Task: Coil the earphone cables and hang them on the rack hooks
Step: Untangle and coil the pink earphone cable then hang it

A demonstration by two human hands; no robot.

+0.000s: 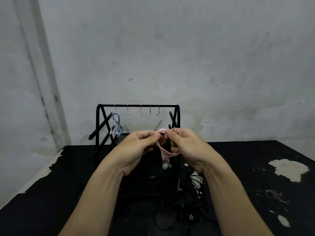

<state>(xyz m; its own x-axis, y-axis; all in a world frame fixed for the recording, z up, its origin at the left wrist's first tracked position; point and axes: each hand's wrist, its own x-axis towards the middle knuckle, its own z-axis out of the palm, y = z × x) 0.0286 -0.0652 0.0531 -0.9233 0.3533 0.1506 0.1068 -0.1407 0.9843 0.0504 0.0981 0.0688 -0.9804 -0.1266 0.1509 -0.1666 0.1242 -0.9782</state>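
Head view puts the pink earphone cable (166,147) at the centre, held up in the air in front of the rack (138,105) and above the bench (238,167). Its loops are gathered into a loose bundle, with the earbuds (165,165) dangling below. The left hand (136,149) pinches the top of the bundle between thumb and curled fingers, and the right hand (185,143) grips the same spot from the other side, its fingers closed around the strands.

By the look of it the coiling of this cable is nearly finished, and the step in hand is tidying or securing the loops. The next move would call for keeping the coil tight while lifting it to one of the free hooks (141,110) on the top bar. A blue earphone cable (117,124) already hangs coiled from the leftmost hook (115,108), so roughly one is done.

A tangle of black cables (192,198) lies on the bench below the right forearm, likely waiting their turn, and a few thin strands (274,195) lie farther right.

Hard to tell: whether the loops are tied or merely pinched, since the fingers cover the top. The black cables merge with the dark bench, so their number is unclear.
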